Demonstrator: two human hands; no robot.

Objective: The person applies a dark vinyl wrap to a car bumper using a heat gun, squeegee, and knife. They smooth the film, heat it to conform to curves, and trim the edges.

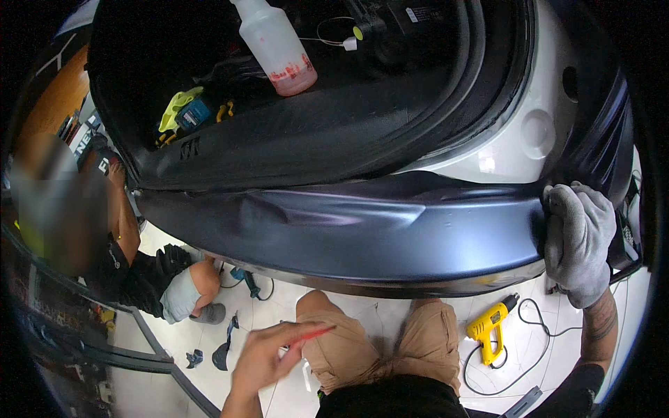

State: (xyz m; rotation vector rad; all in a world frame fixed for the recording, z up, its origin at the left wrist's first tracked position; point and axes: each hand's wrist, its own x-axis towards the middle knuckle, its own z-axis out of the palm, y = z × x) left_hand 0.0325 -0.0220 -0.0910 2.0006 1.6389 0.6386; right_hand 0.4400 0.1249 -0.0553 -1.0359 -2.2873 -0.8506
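A dark blue-grey satin film (334, 223) covers the car's rear bumper, with a raised wrinkle left of the middle and gathered folds at the right corner. My right hand (580, 240), in a grey knit glove, is closed at that corner, its curled fingers on the film. My left hand (268, 355) is bare and hovers above my left thigh, apart from the bumper. It pinches a slim red tool (313, 334) between thumb and fingers; its exact kind is not clear.
A yellow heat gun (489, 327) with a black cord lies on the tiled floor at right. A spray bottle (279, 52) stands in the open trunk. A co-worker (139, 272) crouches at left. A teal power tool (245, 280) lies on the floor.
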